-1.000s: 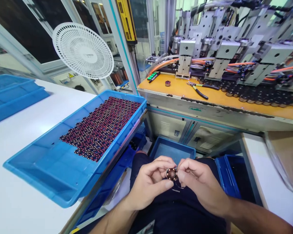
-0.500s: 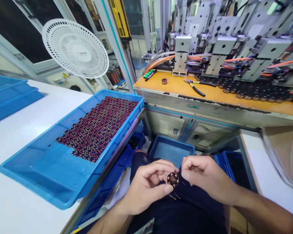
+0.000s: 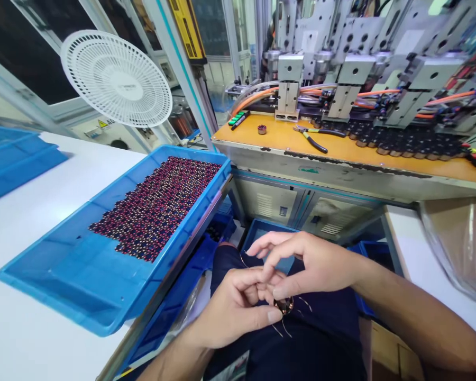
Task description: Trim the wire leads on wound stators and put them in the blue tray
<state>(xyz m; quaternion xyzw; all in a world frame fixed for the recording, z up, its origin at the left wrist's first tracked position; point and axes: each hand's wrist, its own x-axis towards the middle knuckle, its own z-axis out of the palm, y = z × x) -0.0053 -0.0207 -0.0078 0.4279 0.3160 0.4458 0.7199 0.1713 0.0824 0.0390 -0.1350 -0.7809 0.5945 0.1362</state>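
A small round motor stator point(image 3: 286, 305) with copper windings sits low over my lap, pinched between the thumb and fingers of my left hand point(image 3: 240, 301). Thin loose wire leads point(image 3: 286, 327) stick out below it and to its right. Another thin wire point(image 3: 243, 260) rises at the upper left by the fingertips. My right hand point(image 3: 307, 262) reaches across above the stator, fingers bent and apart. Its thumb tip lies at the stator's upper edge and its index fingertip meets my left fingers. Part of the stator is hidden by the hands.
On the left, a blue tray point(image 3: 83, 280) holds rows of many stators point(image 3: 158, 209). Ahead, an orange bench point(image 3: 275, 138) carries a lone stator point(image 3: 262, 129), cutting pliers point(image 3: 311, 138), markers point(image 3: 238, 119) and dark round parts point(image 3: 404, 140) below a machine. A white fan point(image 3: 119, 79) stands behind the tray.
My right hand has moved left and over the stator from its right side, its fingers spreading from a pinch. My left hand keeps hold of the stator. The view has shifted slightly.
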